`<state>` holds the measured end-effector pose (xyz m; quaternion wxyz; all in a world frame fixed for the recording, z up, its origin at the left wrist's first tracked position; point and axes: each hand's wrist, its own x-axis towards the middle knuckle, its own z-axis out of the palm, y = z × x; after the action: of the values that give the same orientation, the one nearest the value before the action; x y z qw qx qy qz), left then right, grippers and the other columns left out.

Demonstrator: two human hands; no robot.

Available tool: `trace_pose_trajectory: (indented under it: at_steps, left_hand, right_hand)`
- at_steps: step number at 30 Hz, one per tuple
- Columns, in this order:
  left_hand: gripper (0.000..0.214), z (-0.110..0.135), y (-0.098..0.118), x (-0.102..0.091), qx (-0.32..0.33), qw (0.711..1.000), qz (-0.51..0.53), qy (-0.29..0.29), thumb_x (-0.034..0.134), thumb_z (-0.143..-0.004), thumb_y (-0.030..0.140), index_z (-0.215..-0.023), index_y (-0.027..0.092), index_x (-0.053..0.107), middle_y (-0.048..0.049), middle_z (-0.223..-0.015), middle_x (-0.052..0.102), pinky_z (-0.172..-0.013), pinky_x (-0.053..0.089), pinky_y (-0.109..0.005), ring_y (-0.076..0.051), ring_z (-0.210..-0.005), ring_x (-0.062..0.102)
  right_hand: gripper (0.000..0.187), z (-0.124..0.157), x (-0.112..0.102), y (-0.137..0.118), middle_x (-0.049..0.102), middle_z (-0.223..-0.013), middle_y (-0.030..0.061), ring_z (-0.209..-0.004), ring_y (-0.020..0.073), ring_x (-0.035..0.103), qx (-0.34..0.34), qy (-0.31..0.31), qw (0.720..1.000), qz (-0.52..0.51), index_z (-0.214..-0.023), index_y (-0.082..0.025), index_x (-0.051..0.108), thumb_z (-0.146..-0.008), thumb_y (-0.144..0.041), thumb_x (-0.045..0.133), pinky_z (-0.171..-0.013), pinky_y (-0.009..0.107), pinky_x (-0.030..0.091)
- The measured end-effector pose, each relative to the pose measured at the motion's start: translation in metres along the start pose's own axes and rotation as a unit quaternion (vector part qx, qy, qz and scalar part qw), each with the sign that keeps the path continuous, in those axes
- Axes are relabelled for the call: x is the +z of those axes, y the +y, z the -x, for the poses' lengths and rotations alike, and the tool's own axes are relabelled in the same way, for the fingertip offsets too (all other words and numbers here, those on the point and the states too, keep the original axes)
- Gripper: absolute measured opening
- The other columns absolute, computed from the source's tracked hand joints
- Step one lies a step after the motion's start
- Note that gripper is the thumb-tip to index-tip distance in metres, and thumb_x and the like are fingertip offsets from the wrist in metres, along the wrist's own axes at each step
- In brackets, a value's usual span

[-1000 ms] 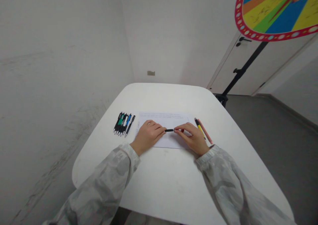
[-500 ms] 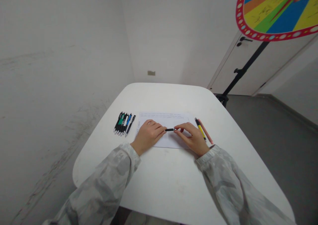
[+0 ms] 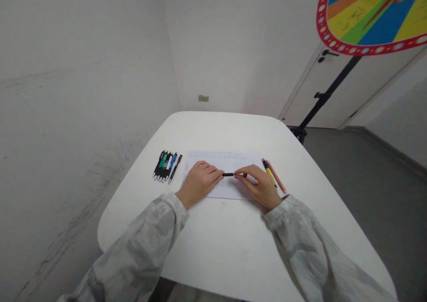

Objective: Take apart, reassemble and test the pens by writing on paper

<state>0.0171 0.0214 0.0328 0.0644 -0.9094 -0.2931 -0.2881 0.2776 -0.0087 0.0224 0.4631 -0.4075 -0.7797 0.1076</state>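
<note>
Between my two hands, a black pen [image 3: 228,175] lies level above the paper. My left hand [image 3: 202,180] is closed on one end, most of which the fingers cover. A thumb-and-finger pinch of my right hand [image 3: 256,185] is closed at the other end, where a small light-coloured bit shows. Whether that bit is still joined to the barrel is too small to tell. Under both hands is a white sheet of paper [image 3: 222,191] with lines of writing along its far edge.
Several pens [image 3: 167,166] lie side by side left of the paper. To the right are a yellow-and-black pen [image 3: 269,174] and a pinkish pen [image 3: 276,176]. All rest on a white table [image 3: 220,239]. A colourful wheel [image 3: 370,17] on a black stand is beyond the right edge.
My right fingertips have shifted very slightly to the right along the pen's end. My left hand and the other pens are unmoved.
</note>
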Motion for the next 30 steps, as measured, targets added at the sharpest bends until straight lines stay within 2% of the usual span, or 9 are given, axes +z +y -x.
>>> trace_pose_trajectory:
  at_steps: [5,11,16,22,30]
  left_hand:
    - [0.024,-0.0001,0.0000,-0.0016,0.010,1.000,-0.001,0.005,0.054,-0.115,0.032,-0.119,0.020,0.075,-0.0056,-0.104,0.080,-0.094,0.046,-0.041,-0.022,-0.096,0.067]
    - [0.024,-0.0002,0.0000,-0.0017,0.012,1.000,0.002,0.017,0.054,-0.115,0.032,-0.118,0.020,0.075,-0.0051,-0.105,0.081,-0.093,0.047,-0.041,-0.022,-0.096,0.067]
    - [0.024,-0.0006,0.0012,-0.0017,0.001,1.000,0.005,0.014,0.054,-0.115,0.032,-0.117,0.021,0.075,-0.0057,-0.104,0.081,-0.094,0.048,-0.042,-0.022,-0.096,0.068]
    - [0.025,-0.0012,0.0017,-0.0021,0.005,1.000,0.004,0.017,0.051,-0.115,0.032,-0.117,0.021,0.074,-0.0053,-0.103,0.080,-0.093,0.048,-0.041,-0.022,-0.095,0.068]
    - [0.027,-0.0009,0.0009,-0.0021,0.002,1.000,0.012,0.006,0.052,-0.115,0.033,-0.119,0.021,0.076,-0.0067,-0.105,0.081,-0.094,0.048,-0.043,-0.022,-0.096,0.068]
  right_hand:
    - [0.013,0.0002,-0.0003,0.0004,0.079,-0.094,0.0061,-0.084,0.0243,0.072,0.009,-0.007,1.000,-0.004,-0.108,-0.027,0.078,-0.105,-0.038,0.071,-0.077,0.042,0.060]
    - [0.017,0.0006,-0.0011,-0.0004,0.078,-0.092,0.0074,-0.084,0.0244,0.072,0.033,-0.018,0.999,0.000,-0.107,-0.027,0.078,-0.106,-0.042,0.070,-0.065,0.037,0.059]
    - [0.016,-0.0008,-0.0013,-0.0016,0.078,-0.092,0.0066,-0.083,0.0246,0.072,0.017,-0.012,1.000,0.003,-0.108,-0.027,0.078,-0.106,-0.041,0.069,-0.075,0.041,0.060]
    - [0.011,-0.0022,-0.0022,-0.0057,0.079,-0.093,0.0058,-0.085,0.0253,0.072,0.001,0.004,1.000,-0.004,-0.107,-0.028,0.077,-0.105,-0.036,0.071,-0.079,0.044,0.059]
    - [0.014,-0.0010,-0.0016,-0.0036,0.079,-0.093,0.0064,-0.084,0.0252,0.072,0.016,0.001,1.000,-0.007,-0.107,-0.027,0.078,-0.104,-0.040,0.072,-0.075,0.042,0.060]
